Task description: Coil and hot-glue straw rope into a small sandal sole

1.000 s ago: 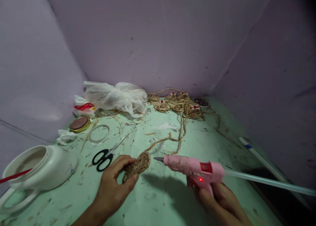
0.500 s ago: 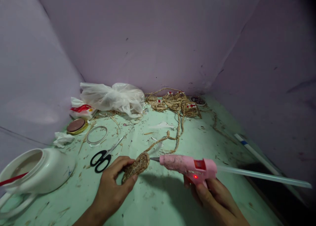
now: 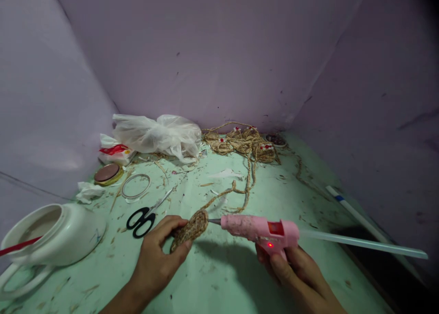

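Observation:
Between the thumb and fingers of my left hand (image 3: 163,252) is a coiled oval of braided straw rope (image 3: 192,229). A loose length of braid (image 3: 221,196) runs from its far end toward the pile at the back. My right hand (image 3: 291,270) grips a pink hot glue gun (image 3: 260,229) by its handle, a red light glowing on its side. The metal nozzle points left, its tip at or touching the coil's right edge; I cannot tell whether glue is coming out. A long translucent glue stick (image 3: 363,244) sticks out of the gun's back.
Black-handled scissors (image 3: 146,218) lie left of my left hand. A white ceramic pot (image 3: 73,234) lies at the left, near a tape ring (image 3: 136,186) and a round tin (image 3: 108,174). Behind are a plastic bag (image 3: 161,138) and braided pieces with red and white beads (image 3: 245,145). Walls enclose the table.
Almost nothing differs. The glue gun has shifted very slightly left with my right hand, its nozzle still at the coil's edge. The view has moved a touch.

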Available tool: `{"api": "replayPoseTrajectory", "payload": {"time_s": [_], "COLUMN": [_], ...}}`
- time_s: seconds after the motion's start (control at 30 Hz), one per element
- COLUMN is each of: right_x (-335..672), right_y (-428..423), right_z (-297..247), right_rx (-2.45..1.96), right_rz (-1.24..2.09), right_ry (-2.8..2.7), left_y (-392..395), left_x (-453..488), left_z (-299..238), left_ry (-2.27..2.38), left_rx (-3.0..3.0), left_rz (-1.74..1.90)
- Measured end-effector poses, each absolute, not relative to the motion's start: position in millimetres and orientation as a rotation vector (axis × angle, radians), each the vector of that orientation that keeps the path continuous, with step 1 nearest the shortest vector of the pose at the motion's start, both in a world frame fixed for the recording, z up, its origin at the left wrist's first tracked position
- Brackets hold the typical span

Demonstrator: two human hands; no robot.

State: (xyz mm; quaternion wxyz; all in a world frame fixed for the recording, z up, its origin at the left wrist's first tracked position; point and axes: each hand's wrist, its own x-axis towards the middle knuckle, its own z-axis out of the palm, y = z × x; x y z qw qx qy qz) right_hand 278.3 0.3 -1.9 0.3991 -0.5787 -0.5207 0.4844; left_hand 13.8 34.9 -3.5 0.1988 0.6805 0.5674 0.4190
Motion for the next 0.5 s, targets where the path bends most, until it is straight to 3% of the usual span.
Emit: {"api": "replayPoseTrajectory", "payload": {"time_s": [0.5], "right_x": [282.0], "right_y": [-1.0], "right_z": [2.0], "right_rx": [-1.534], "right_rz": [1.072], "right_ry": [-1.426], "left_y": [31.7], "left_x": [12.7], "left_z": [-1.7], "left_ry": [1.584], "left_rx": [1.839], "left_rz": [1.035]}}
